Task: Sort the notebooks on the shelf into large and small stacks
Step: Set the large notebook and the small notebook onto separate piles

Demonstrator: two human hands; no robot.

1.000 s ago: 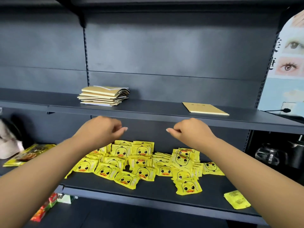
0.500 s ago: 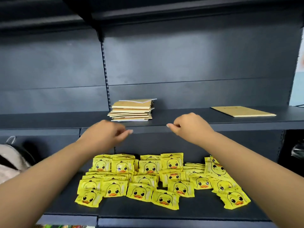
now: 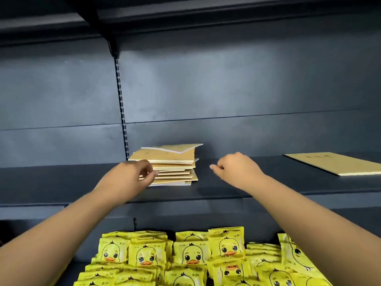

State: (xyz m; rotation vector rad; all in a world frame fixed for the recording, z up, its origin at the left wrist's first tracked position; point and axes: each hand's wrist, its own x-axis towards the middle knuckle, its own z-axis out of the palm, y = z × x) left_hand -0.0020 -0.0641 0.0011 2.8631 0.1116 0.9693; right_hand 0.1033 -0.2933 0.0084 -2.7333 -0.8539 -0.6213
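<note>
You're at the reach-in step here. Your left hand [image 3: 132,178] sits in front of the messy stack of tan kraft-paper notebooks [image 3: 172,165] at mid-frame, fingers loosely curled, gripping nothing I can see. Your right hand [image 3: 237,169] hangs just right of the stack, loosely curled and empty too. One big flat tan notebook [image 3: 334,163] lies alone at the right edge. Next you'd probably lift the top book and judge its size. It's all on a dark metal shelf [image 3: 247,188]; yellow duck-face packets [image 3: 191,256] crowd the bottom.
</note>
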